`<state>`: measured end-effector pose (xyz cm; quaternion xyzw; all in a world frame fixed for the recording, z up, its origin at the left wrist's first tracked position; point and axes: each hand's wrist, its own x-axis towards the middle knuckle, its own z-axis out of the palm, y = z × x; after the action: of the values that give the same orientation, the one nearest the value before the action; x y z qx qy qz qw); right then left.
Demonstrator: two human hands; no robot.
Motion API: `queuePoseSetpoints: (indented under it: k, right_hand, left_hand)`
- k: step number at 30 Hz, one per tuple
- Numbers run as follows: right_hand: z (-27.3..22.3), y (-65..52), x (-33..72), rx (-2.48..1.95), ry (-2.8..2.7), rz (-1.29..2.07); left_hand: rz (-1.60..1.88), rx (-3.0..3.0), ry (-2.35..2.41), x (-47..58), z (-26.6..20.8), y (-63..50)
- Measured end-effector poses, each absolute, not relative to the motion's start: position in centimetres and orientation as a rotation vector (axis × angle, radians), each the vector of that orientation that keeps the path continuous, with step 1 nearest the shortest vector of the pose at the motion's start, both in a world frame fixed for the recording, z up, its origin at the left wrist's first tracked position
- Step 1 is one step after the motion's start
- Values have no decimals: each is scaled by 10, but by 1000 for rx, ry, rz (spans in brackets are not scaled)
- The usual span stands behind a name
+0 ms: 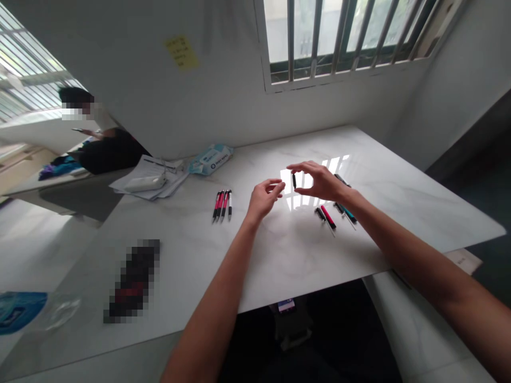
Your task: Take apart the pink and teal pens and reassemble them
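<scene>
Head view: pens (224, 205) on marbled table (303, 260), barred window (339, 37) above.

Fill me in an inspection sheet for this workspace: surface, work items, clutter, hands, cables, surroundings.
Surface: pale marbled table, window glare around the hands.
Work items: four pens side by side, three red, one whitish; on the right, pen parts including a red barrel and a teal barrel.
Clutter: papers with a white object on top, blue-and-white packet, pixelated dark item, clear bottle with blue label.
Hands: right hand pinches a small black part; left hand is beside it, grip unclear.
Cables: nothing seen.
Surroundings: barred window, yellow note on the wall, seated person at left.
</scene>
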<state>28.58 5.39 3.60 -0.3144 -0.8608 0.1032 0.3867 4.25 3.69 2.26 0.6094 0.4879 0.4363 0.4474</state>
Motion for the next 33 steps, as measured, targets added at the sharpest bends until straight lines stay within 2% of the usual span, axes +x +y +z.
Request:
queuePoseSetpoints:
  k: [7, 16, 27, 30, 33]
  right_hand:
    - [28, 47, 253, -737, -2292, 336]
    - [19, 107, 332, -1297, -1983, 287]
    - [-12, 111, 354, -1476, -2009, 402]
    - [-12, 113, 350, -1452, -1958, 432]
    - [-8, 107, 330, -1230, -1754, 664]
  left_hand:
    - [1100, 1314, 1140, 49, 5, 27]
    - [1210, 1521, 1361, 29, -11, 39]
    - [1249, 1651, 1416, 31, -4, 35]
    - [1243, 1665, 1418, 33, -1, 33]
    - [1245, 1684, 1408, 35, 1, 31]
